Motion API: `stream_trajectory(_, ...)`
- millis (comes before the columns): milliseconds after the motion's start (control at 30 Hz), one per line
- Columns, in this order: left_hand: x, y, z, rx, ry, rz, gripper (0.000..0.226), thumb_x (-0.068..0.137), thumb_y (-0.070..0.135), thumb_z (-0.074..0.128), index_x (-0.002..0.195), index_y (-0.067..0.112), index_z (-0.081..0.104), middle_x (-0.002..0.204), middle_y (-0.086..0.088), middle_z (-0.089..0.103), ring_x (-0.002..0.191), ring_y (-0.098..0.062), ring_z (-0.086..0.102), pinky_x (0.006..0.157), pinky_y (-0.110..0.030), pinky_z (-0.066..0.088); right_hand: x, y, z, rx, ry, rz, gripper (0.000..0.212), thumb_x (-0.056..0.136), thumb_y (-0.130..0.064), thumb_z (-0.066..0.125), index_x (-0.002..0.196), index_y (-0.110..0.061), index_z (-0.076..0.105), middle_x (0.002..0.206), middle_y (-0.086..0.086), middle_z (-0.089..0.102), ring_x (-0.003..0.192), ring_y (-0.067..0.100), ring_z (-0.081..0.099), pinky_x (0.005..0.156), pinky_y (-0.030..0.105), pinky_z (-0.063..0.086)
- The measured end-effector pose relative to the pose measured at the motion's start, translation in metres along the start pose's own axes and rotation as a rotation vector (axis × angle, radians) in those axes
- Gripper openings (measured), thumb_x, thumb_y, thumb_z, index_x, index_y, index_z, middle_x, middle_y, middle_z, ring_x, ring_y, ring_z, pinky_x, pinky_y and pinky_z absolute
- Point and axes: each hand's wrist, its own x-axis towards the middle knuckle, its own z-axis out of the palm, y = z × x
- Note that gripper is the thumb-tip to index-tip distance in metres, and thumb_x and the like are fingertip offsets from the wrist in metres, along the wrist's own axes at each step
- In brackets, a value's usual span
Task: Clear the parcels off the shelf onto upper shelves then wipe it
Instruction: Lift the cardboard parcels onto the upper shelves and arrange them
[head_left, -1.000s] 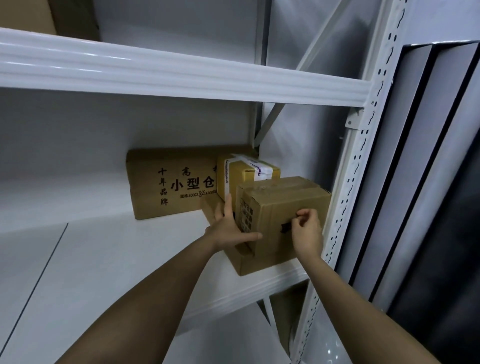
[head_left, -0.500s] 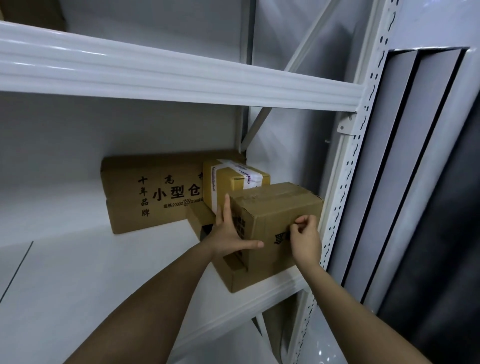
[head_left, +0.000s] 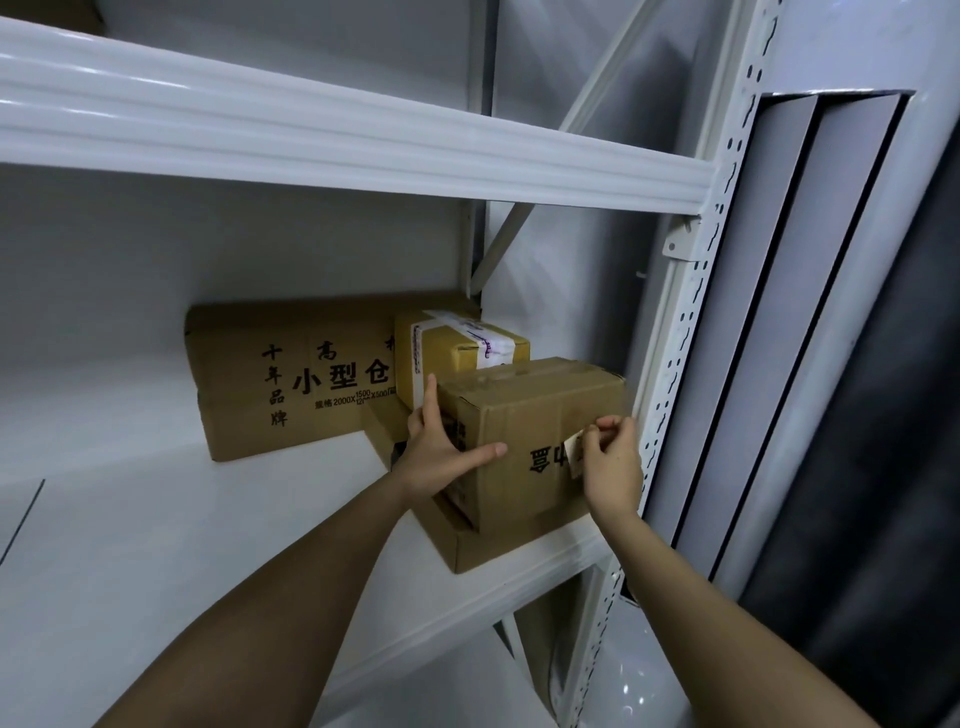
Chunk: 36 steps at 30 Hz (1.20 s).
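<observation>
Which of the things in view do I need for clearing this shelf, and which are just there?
Part of the job:
- front box, steadied by the left hand; right hand pinches a small label on it
- taped box
- flat box underneath
- long printed carton
- lower shelf
- upper shelf

Just there:
- perforated upright
- diagonal brace

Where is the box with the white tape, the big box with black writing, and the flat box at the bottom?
Taped box (head_left: 457, 348), head view, its top face.
Big box (head_left: 291, 384), head view, its printed front.
Flat box (head_left: 498, 545), head view, its front edge.
</observation>
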Motion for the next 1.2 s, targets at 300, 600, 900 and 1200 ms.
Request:
stream_trajectory(300, -0.032, 0.004, -0.037, -0.243, 0.027, -0.024, 0.124, 0.059, 0.073, 0.070, 0.151, 0.037, -0.004, 0.156, 0.000, 0.018, 0.140, -0.027, 0.026, 0.110, -0.048, 0.032, -0.002, -0.011, -0.008, 0.011, 0.050, -0.013, 0.038, 0.093, -0.038, 0.054, 0.120, -0.012, 0.049, 0.122, 0.006, 0.047, 0.113, 0.021, 0.047, 0.091, 0.035, 0.042)
stream_trajectory(600, -0.067, -0.003, -0.070, -0.355, 0.148, -0.195, 0.064, 0.094, 0.054, 0.036, 0.148, 0.023, 0.023, 0.118, -0.001, 0.048, 0.100, -0.016, 0.050, 0.087, -0.035, 0.039, -0.025, -0.033, -0.004, 0.408, -0.540, 0.083, 0.053, 0.096, -0.044, 0.046, 0.141, -0.023, 0.029, 0.123, -0.003, 0.050, 0.099, 0.009, 0.056, 0.075, 0.021, 0.045)
stream_trajectory(900, -0.111, -0.020, -0.129, -0.464, 0.184, -0.343, 0.105, 0.051, 0.087, 0.057, 0.135, 0.025, 0.044, 0.124, -0.010, 0.059, 0.115, -0.030, 0.057, 0.105, -0.050, 0.040, -0.050, -0.060, 0.016, 0.517, -0.960, 0.245, 0.090, 0.067, -0.071, 0.062, 0.143, -0.033, 0.034, 0.130, 0.004, 0.057, 0.116, 0.026, 0.058, 0.100, 0.048, 0.046)
stream_trajectory(1200, -0.174, -0.035, -0.204, -0.543, 0.168, -0.375, 0.062, 0.085, 0.067, 0.041, 0.120, 0.020, 0.058, 0.111, -0.016, 0.066, 0.095, -0.029, 0.065, 0.079, -0.038, 0.051, -0.119, -0.105, 0.045, 0.515, -1.056, 0.260, 0.080, 0.072, -0.074, 0.057, 0.141, -0.037, 0.040, 0.135, 0.001, 0.054, 0.124, 0.025, 0.051, 0.105, 0.048, 0.040)
